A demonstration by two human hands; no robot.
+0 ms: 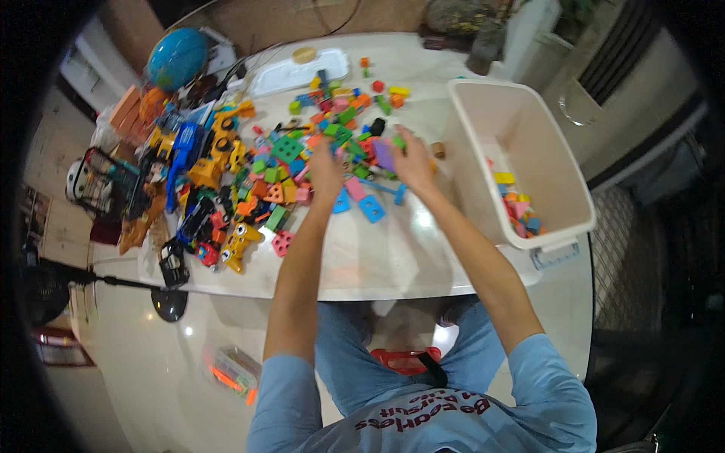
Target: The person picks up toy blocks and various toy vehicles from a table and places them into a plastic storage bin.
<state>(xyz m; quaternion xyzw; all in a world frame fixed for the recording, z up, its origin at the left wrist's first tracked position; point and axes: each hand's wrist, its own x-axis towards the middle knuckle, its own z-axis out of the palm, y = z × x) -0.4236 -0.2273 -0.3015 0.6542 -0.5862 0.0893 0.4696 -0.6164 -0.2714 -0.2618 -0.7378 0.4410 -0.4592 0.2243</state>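
Observation:
A heap of coloured toy blocks (288, 148) lies on the white table before me. My left hand (325, 170) reaches into its middle, fingers hidden or blurred among the pieces, so its hold cannot be told. At the heap's right side, my right hand (413, 161) has a purple block (384, 156) and a green block (399, 142) at its fingers. Blue pieces with holes (371, 209) and a pink block (355, 188) lie on the table between my forearms. A blue hammer-shaped toy piece (399, 193) is just below my right hand.
A large white plastic bin (473, 164) with some blocks inside stands at the right. Toy vehicles (187, 150), a yellow game controller (239, 247) and a globe (178, 58) crowd the left. A white tray (272, 80) lies at the back. The table's near edge (396, 297) is before my lap.

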